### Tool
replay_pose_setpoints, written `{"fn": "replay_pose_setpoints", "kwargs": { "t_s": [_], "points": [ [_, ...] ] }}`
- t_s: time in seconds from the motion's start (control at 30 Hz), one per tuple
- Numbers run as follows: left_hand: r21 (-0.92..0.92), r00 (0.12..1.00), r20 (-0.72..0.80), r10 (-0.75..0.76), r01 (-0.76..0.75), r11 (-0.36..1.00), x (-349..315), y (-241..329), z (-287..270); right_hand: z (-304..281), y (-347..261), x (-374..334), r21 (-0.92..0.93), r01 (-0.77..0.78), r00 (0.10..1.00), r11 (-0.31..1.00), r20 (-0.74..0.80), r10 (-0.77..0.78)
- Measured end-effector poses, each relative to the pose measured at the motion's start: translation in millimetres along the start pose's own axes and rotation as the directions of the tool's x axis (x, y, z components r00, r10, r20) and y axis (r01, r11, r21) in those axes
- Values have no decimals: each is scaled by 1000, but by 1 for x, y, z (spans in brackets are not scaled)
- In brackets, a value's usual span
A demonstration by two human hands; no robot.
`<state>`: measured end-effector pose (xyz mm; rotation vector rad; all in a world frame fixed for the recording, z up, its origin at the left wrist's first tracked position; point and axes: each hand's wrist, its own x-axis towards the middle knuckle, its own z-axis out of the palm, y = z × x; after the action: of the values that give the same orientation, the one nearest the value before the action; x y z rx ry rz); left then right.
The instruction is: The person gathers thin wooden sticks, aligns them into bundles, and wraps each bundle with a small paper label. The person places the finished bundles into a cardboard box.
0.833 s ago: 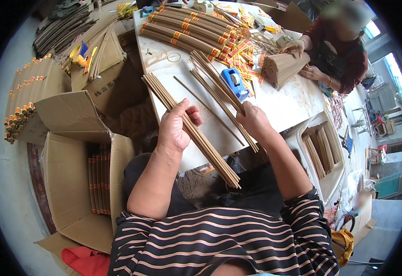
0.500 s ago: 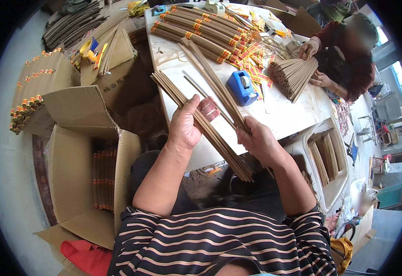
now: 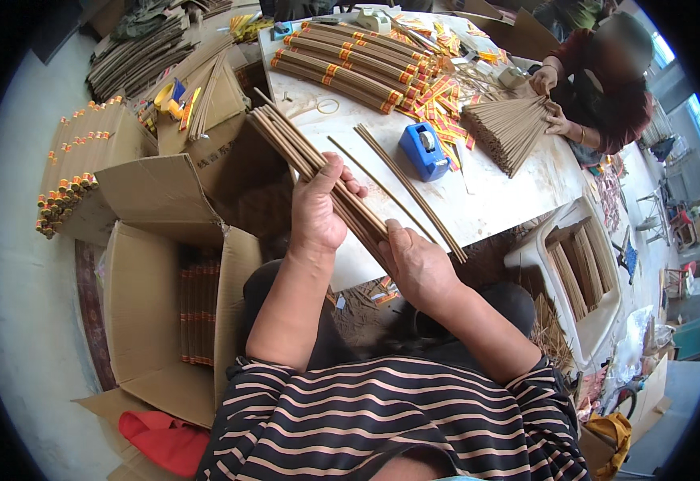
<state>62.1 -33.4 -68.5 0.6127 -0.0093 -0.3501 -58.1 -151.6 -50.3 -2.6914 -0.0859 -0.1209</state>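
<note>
My left hand point(image 3: 318, 210) is closed around a bundle of thin brown incense sticks point(image 3: 279, 143) that slants from upper left to lower right over the table's near edge. On the lower part of the same bundle, my right hand point(image 3: 422, 271) is closed too, with thumb and fingers along the sticks. A few loose incense sticks point(image 3: 411, 191) lie on the white tabletop just beyond my right hand, and one single stick point(image 3: 366, 178) lies between them and the bundle. A blue tape dispenser point(image 3: 424, 152) stands past these sticks.
Banded stick bundles point(image 3: 350, 68) and yellow-red labels point(image 3: 439, 120) cover the far table point(image 3: 518, 188). Across it, a person point(image 3: 606, 96) handles a fanned stick pile point(image 3: 504, 132). An open carton point(image 3: 153, 313) stands left, a white bin point(image 3: 566, 317) of sticks right.
My right hand has moved left onto the bundle. Of the sticks formerly at that hand, a few now lie loose on the table, and the bundle in my left hand looks thicker.
</note>
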Motion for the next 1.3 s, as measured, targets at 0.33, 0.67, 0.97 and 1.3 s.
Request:
{"fn": "replay_pose_setpoints", "kwargs": {
  "t_s": [0.33,0.67,0.97,1.3],
  "points": [
    [298,874,392,287,-416,859,-24,69,106,-25,-23,55,617,27,990,786,-128,66],
    [481,889,448,93,-327,813,-7,56,89,12,5,86,881,50,998,471,-66,18],
    [489,855,518,4,-300,819,2,54,79,7,9,82,899,9,998,437,16,-53],
    [521,833,553,-14,-333,786,1,46,66,2,12,80,913,-31,979,406,109,-170]
  ]
}}
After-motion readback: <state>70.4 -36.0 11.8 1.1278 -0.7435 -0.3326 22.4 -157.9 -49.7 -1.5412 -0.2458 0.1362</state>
